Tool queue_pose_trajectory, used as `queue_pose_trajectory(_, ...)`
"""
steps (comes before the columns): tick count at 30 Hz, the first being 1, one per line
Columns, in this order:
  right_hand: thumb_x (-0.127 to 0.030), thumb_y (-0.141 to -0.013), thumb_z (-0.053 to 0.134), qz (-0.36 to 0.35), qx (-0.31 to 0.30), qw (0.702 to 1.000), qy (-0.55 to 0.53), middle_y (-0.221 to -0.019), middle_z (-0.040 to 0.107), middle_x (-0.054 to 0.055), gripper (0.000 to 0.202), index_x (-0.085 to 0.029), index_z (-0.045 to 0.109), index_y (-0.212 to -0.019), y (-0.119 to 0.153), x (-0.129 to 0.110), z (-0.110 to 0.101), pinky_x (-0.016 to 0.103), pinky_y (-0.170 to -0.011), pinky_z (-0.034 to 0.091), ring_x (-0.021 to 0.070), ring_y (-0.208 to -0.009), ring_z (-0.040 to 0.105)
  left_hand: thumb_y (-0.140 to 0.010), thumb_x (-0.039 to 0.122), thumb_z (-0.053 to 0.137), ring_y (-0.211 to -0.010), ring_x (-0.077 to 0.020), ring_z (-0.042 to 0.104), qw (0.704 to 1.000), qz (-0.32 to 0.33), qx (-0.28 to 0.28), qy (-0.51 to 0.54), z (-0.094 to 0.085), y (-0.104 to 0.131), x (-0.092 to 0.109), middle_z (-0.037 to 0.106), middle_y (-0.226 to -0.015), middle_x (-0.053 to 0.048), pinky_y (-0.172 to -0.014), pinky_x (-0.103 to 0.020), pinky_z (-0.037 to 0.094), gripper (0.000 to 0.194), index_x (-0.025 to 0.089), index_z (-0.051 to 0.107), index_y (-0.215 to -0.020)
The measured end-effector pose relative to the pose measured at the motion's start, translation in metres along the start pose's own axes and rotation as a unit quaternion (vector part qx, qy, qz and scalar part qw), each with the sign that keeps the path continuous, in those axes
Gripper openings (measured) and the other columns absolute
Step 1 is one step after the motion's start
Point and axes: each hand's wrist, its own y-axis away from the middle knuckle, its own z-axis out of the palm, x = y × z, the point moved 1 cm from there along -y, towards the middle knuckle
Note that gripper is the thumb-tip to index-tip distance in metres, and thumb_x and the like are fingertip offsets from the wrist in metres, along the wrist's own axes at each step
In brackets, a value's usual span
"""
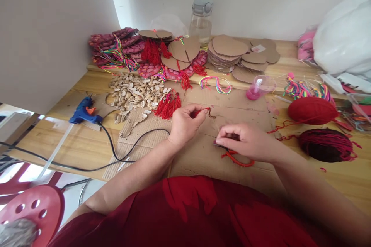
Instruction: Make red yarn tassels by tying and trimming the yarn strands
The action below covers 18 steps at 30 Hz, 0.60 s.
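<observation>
The cardboard sheet (199,154) is lying across the wooden table (307,181), its near edge disappearing behind the red clothing (185,212) and its left part running under the left forearm. To the far left, peanut shells (139,92) are heaping up, and a red tassel bundle (168,104) is lying at their right side. On the right, the red yarn ball (313,110) is sitting just beyond the dark yarn ball (315,145).

The right hand (246,141) is curling its fingers inward, hiding whatever is beneath; whether it is grasping anything, I cannot tell. A red-orange loop (240,161) is showing below the palm, its far side covered; it is possibly a scissor handle.

The left hand (185,125) is pinching the red thread (208,109) between thumb and forefinger, above the cardboard. The thread's long axis is running left to right, its free end pointing right and drooping nearward. The middle is lying at the fingertips, with the rest partly hidden inside the curled fingers.
</observation>
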Motion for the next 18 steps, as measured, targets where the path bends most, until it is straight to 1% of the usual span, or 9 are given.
queue_pose_trajectory(1,-0.038,-0.088,0.065,-0.001,0.018,1.0,0.014,-0.066,0.064,0.001,0.017,-0.022,0.073,-0.089,0.001,-0.001,0.0,0.027,-0.053,0.037,0.0135,-0.055,0.052,-0.083,0.031,0.068,-0.065,-0.0126,0.062,1.0,0.003,0.002,0.0,0.0,0.001,0.001,0.075,-0.077,-0.003,-0.06,-0.024,0.048,0.016,0.017,0.076,-0.083)
queue_pose_trajectory(3,-0.041,-0.086,0.069,0.012,0.142,0.989,0.027,-0.091,0.071,0.006,0.032,-0.023,0.071,-0.112,0.001,-0.003,-0.004,0.03,-0.057,0.042,0.0146,-0.059,0.057,-0.083,0.03,0.068,-0.064,-0.0122,0.062,1.0,0.013,0.001,-0.007,0.0,0.003,0.002,0.075,-0.077,-0.003,-0.059,-0.023,0.047,0.016,0.017,0.077,-0.085)
queue_pose_trajectory(5,-0.048,-0.085,0.07,0.034,0.254,0.966,0.013,-0.108,0.07,0.009,0.046,-0.024,0.067,-0.124,-0.003,-0.007,-0.007,0.031,-0.058,0.045,0.0131,-0.057,0.056,-0.084,0.029,0.068,-0.063,-0.0116,0.062,0.999,0.035,-0.002,-0.017,0.001,0.005,0.003,0.076,-0.078,-0.003,-0.059,-0.023,0.047,0.015,0.017,0.077,-0.087)
queue_pose_trajectory(6,-0.051,-0.084,0.07,0.044,0.27,0.962,-0.005,-0.112,0.069,0.009,0.048,-0.024,0.068,-0.123,-0.007,-0.009,-0.007,0.031,-0.057,0.045,0.0119,-0.055,0.055,-0.084,0.028,0.068,-0.064,-0.0115,0.063,0.999,0.05,-0.004,-0.021,0.002,0.007,0.004,0.076,-0.079,-0.003,-0.06,-0.022,0.048,0.015,0.018,0.077,-0.088)
queue_pose_trajectory(8,-0.055,-0.082,0.07,0.054,0.246,0.966,-0.06,-0.109,0.07,0.008,0.045,-0.022,0.072,-0.113,-0.015,-0.011,-0.004,0.029,-0.052,0.044,0.0109,-0.053,0.054,-0.085,0.025,0.067,-0.067,-0.0117,0.065,0.996,0.082,-0.006,-0.033,0.002,0.009,0.005,0.078,-0.084,-0.003,-0.063,-0.022,0.05,0.013,0.018,0.077,-0.09)
queue_pose_trajectory(10,-0.055,-0.082,0.069,0.051,0.202,0.972,-0.108,-0.094,0.072,0.006,0.041,-0.02,0.074,-0.102,-0.023,-0.012,0.0,0.028,-0.048,0.041,0.0121,-0.053,0.054,-0.085,0.023,0.067,-0.07,-0.0123,0.067,0.993,0.105,-0.004,-0.049,0.002,0.011,0.007,0.078,-0.086,-0.003,-0.066,-0.022,0.051,0.013,0.018,0.077,-0.091)
queue_pose_trajectory(12,-0.051,-0.086,0.064,0.034,0.192,0.974,-0.113,-0.082,0.071,0.005,0.034,-0.019,0.074,-0.091,-0.027,-0.011,0.003,0.027,-0.047,0.04,0.0138,-0.054,0.054,-0.084,0.021,0.066,-0.069,-0.0122,0.067,0.991,0.114,-0.004,-0.065,0.002,0.012,0.008,0.078,-0.085,-0.003,-0.066,-0.022,0.052,0.013,0.019,0.078,-0.09)
queue_pose_trajectory(15,-0.031,-0.086,0.061,-0.029,0.258,0.965,0.025,-0.083,0.071,0.005,0.014,-0.02,0.07,-0.084,-0.027,-0.01,0.0,0.031,-0.058,0.044,0.0185,-0.065,0.06,-0.084,0.021,0.066,-0.066,-0.0115,0.065,0.993,0.101,-0.012,-0.064,0.003,0.013,0.008,0.077,-0.081,-0.002,-0.064,-0.022,0.05,0.013,0.019,0.078,-0.088)
queue_pose_trajectory(18,-0.017,-0.079,0.06,-0.079,0.322,0.92,0.21,-0.085,0.071,0.007,0.008,-0.02,0.067,-0.079,-0.028,-0.005,-0.012,0.037,-0.072,0.046,0.0245,-0.081,0.063,-0.083,0.024,0.067,-0.064,-0.0115,0.063,0.997,0.058,-0.029,-0.033,0.004,0.011,0.007,0.076,-0.079,-0.003,-0.06,-0.022,0.048,0.013,0.018,0.077,-0.087)
